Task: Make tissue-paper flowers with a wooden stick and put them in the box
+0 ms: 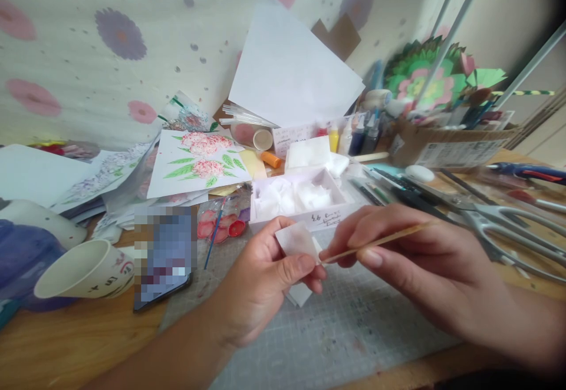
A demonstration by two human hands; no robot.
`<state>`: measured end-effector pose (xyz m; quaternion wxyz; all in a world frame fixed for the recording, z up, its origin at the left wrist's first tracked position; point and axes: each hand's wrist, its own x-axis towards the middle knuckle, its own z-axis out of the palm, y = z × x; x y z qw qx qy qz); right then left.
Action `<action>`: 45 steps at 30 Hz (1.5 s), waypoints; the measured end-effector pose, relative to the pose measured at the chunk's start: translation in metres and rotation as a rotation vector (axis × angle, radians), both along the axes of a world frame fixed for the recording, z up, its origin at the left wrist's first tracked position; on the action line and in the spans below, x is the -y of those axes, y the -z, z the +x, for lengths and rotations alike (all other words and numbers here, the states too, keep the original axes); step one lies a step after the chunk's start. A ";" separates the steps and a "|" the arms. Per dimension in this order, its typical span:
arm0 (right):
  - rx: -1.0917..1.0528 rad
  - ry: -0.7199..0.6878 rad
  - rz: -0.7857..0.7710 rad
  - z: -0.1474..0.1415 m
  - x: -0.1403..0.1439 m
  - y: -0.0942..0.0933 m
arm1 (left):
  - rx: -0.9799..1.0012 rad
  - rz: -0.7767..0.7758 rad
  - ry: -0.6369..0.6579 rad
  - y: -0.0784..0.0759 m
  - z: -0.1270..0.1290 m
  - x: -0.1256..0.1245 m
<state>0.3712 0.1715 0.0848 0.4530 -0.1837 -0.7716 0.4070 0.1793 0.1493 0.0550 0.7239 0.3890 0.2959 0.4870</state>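
My left hand (265, 278) pinches a small white square of tissue paper (295, 241) between thumb and fingers, just above a grey cutting mat (345, 331). My right hand (415, 260) grips a thin wooden stick (380, 241), whose tip touches the paper's lower right edge. Right behind both hands stands an open white box (300, 198) filled with more white tissue pieces.
A paper cup (84, 272) lies tipped at the left beside a phone (165, 257). A flower painting (198, 163), a paint palette with a brush (221, 222), paint bottles (354, 136), scissors (495, 225) and a cardboard box with paper flowers (446, 142) crowd the desk.
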 end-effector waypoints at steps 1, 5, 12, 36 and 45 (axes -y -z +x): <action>-0.002 -0.014 -0.007 0.000 0.000 0.000 | 0.001 -0.002 0.004 0.000 0.000 0.000; -0.018 -0.049 -0.036 -0.002 0.000 0.000 | -0.010 -0.003 -0.001 -0.001 0.000 0.000; -0.040 -0.082 -0.052 -0.002 0.000 0.001 | -0.060 -0.017 -0.014 -0.002 0.000 0.000; 0.005 -0.083 -0.057 0.001 -0.001 0.002 | -0.028 0.019 0.048 0.002 -0.002 0.000; -0.039 -0.057 -0.084 0.001 0.000 0.002 | -0.481 0.123 -0.395 0.007 -0.007 -0.001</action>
